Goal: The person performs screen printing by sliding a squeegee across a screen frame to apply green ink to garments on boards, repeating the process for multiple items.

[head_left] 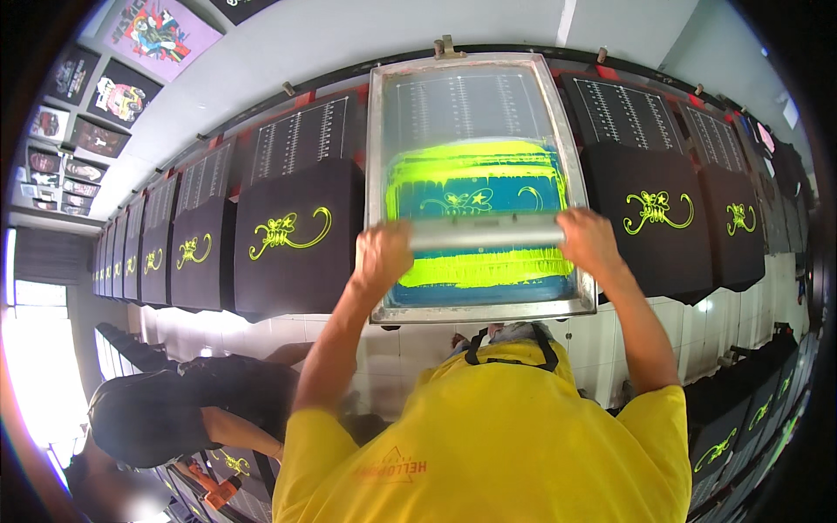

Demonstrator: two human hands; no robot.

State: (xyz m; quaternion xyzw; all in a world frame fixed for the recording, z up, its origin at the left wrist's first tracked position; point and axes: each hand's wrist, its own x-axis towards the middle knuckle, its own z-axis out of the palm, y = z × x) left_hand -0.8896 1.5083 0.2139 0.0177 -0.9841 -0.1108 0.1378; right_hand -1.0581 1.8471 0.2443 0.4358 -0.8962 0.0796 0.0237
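Long row of black shirts [296,235] with neon prints, left to right. Centre: metal-framed printing screen [475,187], yellow ink smeared. Across it, grey squeegee [486,232], gripped by left hand [382,253] and right hand [588,241].

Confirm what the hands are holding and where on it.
Both hold one squeegee laid across the printing screen: left hand on its left end, right hand on its right end.

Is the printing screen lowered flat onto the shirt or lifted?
Lowered: the screen frame lies flat over the pallet, both hands pressing the squeegee across it.
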